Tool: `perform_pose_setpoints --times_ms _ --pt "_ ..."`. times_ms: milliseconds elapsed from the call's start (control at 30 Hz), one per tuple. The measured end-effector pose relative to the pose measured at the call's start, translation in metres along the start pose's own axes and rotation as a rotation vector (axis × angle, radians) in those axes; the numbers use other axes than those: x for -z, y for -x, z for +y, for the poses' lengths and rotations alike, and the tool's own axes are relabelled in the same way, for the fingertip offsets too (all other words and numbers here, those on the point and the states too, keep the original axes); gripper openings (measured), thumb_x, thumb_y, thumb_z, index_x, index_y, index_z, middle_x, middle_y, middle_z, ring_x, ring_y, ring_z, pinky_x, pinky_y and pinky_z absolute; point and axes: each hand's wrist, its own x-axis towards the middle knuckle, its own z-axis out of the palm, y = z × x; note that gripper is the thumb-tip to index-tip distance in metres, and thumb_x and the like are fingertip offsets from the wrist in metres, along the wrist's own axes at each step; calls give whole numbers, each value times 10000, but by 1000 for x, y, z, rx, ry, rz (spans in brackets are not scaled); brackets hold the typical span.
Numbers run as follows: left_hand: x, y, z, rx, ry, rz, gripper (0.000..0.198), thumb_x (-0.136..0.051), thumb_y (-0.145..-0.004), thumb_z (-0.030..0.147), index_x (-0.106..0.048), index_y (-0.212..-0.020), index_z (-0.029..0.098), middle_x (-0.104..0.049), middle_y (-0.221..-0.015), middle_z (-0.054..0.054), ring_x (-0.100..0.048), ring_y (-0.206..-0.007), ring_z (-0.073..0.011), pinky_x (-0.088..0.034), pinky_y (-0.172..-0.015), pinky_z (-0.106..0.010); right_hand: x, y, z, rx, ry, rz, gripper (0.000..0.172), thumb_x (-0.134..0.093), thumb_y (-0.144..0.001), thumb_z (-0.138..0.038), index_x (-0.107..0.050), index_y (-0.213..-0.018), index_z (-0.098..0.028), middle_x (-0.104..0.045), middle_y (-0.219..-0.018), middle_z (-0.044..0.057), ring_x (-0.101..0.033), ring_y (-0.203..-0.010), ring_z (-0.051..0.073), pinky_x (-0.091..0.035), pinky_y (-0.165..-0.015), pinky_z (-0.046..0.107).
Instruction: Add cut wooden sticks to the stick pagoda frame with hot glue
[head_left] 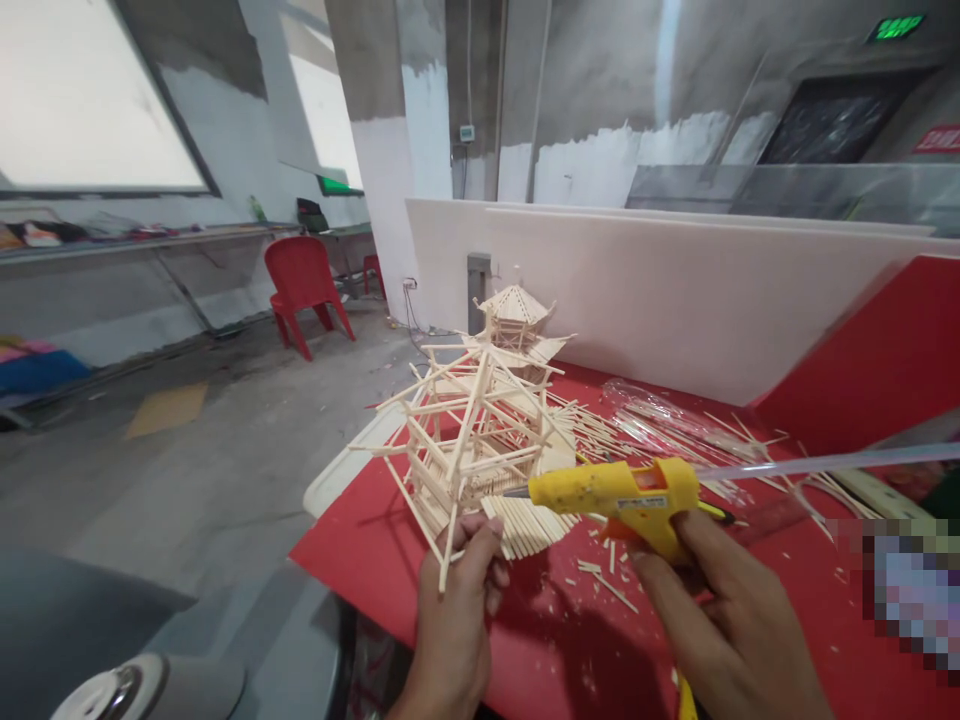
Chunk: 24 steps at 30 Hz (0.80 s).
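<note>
My right hand is closed around the grip of a yellow hot glue gun, with a clear glue stick running out of its back. The nozzle points left, just above a fan-shaped panel of thin wooden sticks. At the panel's left edge, my left hand is closed, thumb and fingers pinching it. An open pavilion frame of wooden sticks stands right there, and one of its slanting sticks crosses in front of my left fingers. Whether the panel touches the frame I cannot tell.
Behind stands a finished-looking stick pavilion. Loose sticks, a plastic bag and cut scraps lie on the red tabletop. White boards rise behind. A metal-lidded container is at lower left.
</note>
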Motion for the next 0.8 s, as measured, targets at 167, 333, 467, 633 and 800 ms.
perform_pose_setpoints --times_ms 167,333,467,633,800 --pt "-2 3 2 6 -9 -17 264 -778 -708 358 -601 -776 175 -539 -509 72 -475 -391 -57 -264 -344 -143 -9 4 7 197 243 37 254 -526 -874 -443 -586 -926 -202 -589 -683 12 -571 -561 153 -448 -484 246" --pt "-1 2 2 3 3 -53 267 -781 -714 360 -608 -794 173 -551 -508 66 -489 -390 -62 -289 -349 -145 -28 6 8 255 520 152 504 -477 -886 -643 -613 -987 -168 -621 -682 33 -583 -513 158 -408 -488 267" --pt "0 4 2 15 -2 -45 285 -790 -709 367 -625 -827 167 -553 -499 59 -499 -399 -72 -311 -351 -149 -35 5 7 362 652 200 444 -465 -928 -576 -615 -1000 -164 -702 -816 67 -633 -554 160 -372 -487 265" --pt "1 10 5 34 29 -38 342 -826 -668 362 -649 -871 153 -591 -532 37 -532 -430 -88 -336 -347 -153 -37 1 1 422 662 198 298 -506 -940 -454 -625 -963 -182 -732 -877 48 -648 -594 145 -353 -524 267" --pt "4 15 0 60 80 5 470 -883 -582 357 -666 -932 131 -638 -576 11 -544 -418 -106 -370 -312 -171 -39 -4 -9 467 654 205 261 -475 -948 -384 -637 -990 -184 -741 -943 48 -662 -624 144 -371 -558 286"
